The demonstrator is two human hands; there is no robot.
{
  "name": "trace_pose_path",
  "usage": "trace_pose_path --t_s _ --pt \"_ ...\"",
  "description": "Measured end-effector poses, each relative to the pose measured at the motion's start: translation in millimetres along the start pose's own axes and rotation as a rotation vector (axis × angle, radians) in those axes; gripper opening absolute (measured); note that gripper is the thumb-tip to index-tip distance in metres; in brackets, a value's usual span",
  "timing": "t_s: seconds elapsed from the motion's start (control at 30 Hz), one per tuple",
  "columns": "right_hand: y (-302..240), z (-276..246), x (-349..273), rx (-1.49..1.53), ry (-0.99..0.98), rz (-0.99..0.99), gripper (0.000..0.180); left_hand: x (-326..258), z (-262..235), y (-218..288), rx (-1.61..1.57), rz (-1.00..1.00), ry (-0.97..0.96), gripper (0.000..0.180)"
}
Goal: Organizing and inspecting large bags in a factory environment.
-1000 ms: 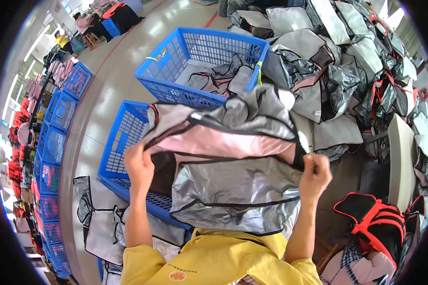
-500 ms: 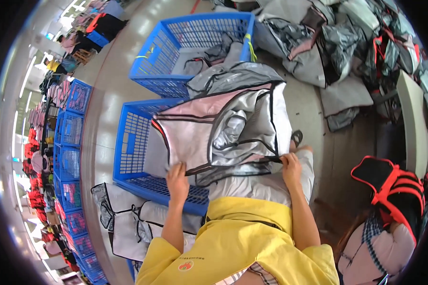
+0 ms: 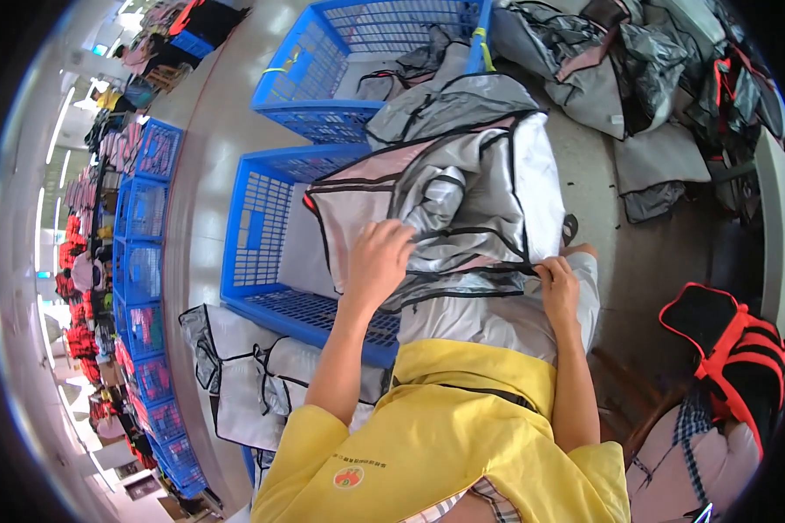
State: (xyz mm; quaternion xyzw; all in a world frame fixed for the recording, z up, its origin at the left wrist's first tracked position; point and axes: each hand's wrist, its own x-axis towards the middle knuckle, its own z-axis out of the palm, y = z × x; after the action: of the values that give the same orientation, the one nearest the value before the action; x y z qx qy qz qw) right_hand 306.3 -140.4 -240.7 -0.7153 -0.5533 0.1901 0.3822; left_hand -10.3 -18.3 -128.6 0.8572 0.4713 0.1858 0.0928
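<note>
Reaching forward from the lower edge of the head view, both bare forearms (image 3: pixel 340 353) angle up over the lap. The left hand (image 3: pixel 382 261) is palm down above the left part of a sewn piece (image 3: pixel 536 196), its fingers (image 3: pixel 394 235) bent and pointing right; whether they grip any cloth cannot be told. The right hand (image 3: pixel 560 286) is at the near right edge, fingers pinched on the black-bound hem.

The sewn piece is creased silver and pale grey with a pinkish panel toward its far left, all edged in black binding, and a small red mark shows at its left corner. It lies spread across the pale trousers (image 3: pixel 484 321) and over part of a blue basket (image 3: pixel 262 218), its far end near a second blue basket (image 3: pixel 323 109) that contains similar cloth.

Grey floor (image 3: pixel 208 196) shows around the baskets. White pieces with dark edging (image 3: pixel 244 349) lie at lower left, and a heap of grey and silver pieces (image 3: pixel 650 74) fills the upper right. A black and red item (image 3: pixel 741 349) is at far right. Along the left runs a row of blue crates (image 3: pixel 139 270), with red and pink goods beyond.
</note>
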Motion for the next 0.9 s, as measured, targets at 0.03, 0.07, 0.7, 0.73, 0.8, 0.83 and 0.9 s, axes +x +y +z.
trace_pose_path --t_s 0.03,0.07,0.7,0.73,0.8,0.83,0.9 --pt "-3 -3 1 0.006 0.018 -0.033 0.003 3 2 2 -0.010 0.013 -0.005 0.019" --pt "-2 -3 3 0.001 0.010 -0.032 0.003 6 6 -2 0.143 -0.007 -0.095 0.019" --pt "17 -6 -11 0.179 0.170 0.196 0.016 -91 -14 160 -0.344 0.103 -0.392 0.023" --pt "7 -15 -12 0.191 0.149 0.190 0.016 -98 -9 156 -0.512 -0.012 -0.500 0.025" --pt "-26 -37 -11 0.499 0.015 0.407 0.020 -94 -12 148 -0.491 -0.035 -0.514 0.026" --pt "-47 -46 -11 0.512 -0.009 0.402 0.020 -90 -15 144 -0.479 -0.031 -0.531 0.026" --pt "-87 -59 -12 0.585 -0.082 0.293 0.025 -82 -16 137 -0.415 -0.010 -0.569 0.022"
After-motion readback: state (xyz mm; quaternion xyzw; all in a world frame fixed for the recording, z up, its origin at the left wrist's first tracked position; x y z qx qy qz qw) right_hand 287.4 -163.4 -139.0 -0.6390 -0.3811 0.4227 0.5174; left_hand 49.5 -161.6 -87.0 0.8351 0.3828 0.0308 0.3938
